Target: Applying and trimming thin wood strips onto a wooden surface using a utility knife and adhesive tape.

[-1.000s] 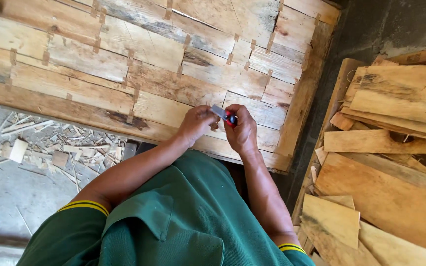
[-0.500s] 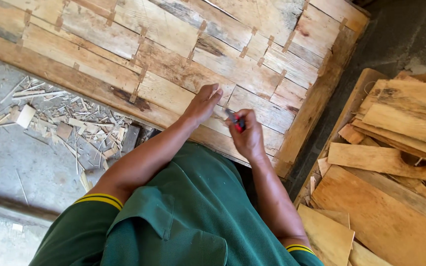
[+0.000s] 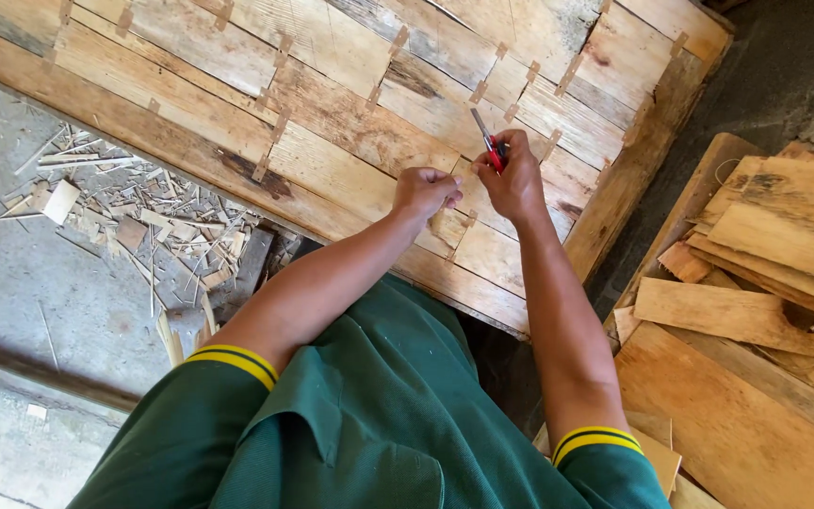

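Note:
My right hand [image 3: 517,179] grips a small red-handled cutter [image 3: 489,143], its thin metal blade pointing up and left over the wooden panel [image 3: 350,113]. My left hand [image 3: 423,192] is curled just left of it, fingertips pinching something small against the panel's surface; what it pinches is too small to tell. The panel is made of pale wood veneer pieces joined by several short strips of brown tape [image 3: 280,123]. Both hands are close together near the panel's lower right part.
A stack of rough wooden sheets [image 3: 765,283] lies on the right. Wood scraps and splinters [image 3: 124,217] litter the grey concrete floor at the left. A dark floor strip [image 3: 784,75] runs at the upper right.
Both hands have lifted slightly from the panel and drawn together. The left hand went from lying flat on the wood to a curled pinch beside the cutter.

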